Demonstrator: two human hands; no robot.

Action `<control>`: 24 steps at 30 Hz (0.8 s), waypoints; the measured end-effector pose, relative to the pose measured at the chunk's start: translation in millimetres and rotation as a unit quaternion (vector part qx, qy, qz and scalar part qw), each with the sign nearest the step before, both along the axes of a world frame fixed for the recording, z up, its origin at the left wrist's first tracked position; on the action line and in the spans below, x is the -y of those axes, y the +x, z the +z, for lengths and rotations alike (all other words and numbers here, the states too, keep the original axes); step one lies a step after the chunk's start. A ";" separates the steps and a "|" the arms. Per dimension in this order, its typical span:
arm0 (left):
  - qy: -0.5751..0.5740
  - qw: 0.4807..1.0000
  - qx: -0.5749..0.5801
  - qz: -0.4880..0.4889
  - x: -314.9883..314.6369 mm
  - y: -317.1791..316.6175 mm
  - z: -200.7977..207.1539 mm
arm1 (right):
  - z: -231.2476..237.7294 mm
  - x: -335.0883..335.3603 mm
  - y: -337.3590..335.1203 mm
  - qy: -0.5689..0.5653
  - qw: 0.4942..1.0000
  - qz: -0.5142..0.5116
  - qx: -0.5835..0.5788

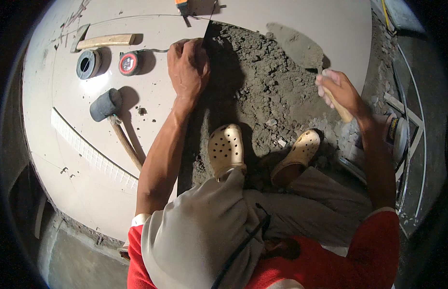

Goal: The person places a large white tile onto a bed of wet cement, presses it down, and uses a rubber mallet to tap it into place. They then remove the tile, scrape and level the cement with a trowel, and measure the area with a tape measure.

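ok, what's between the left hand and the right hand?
In the head view, only loose grey mortar lies between the left hand, on the tile edge, and the right hand, gripping a wooden handle.

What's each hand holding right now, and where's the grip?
Right hand grips a trowel's wooden handle; its blade is not clearly visible. Left hand rests closed at the tile edge; whether it holds anything cannot be told.
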State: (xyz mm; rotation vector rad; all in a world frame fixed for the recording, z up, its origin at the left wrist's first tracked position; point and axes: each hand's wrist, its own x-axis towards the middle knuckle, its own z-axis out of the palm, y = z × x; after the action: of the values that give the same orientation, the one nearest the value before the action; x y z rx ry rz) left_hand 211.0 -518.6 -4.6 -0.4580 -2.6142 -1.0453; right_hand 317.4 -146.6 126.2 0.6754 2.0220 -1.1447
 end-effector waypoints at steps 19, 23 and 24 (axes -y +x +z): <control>0.043 0.999 0.002 0.010 0.1 1.3 -1.2 | 39.5 125.0 -78.1 0.272 0.850 0.372 -0.253; 0.034 0.999 0.007 0.008 1.1 2.1 -1.2 | 36.5 133.6 -75.8 0.303 0.826 0.402 -0.254; 0.033 0.999 0.011 0.005 1.2 1.9 -1.4 | 35.4 134.6 -74.3 0.313 0.827 0.401 -0.238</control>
State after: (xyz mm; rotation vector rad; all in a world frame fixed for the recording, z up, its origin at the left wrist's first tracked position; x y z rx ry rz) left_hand 213.0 -519.8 -6.0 -0.4188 -2.5899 -1.1350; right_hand 243.1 -281.2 161.6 -0.2583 2.7214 -0.1161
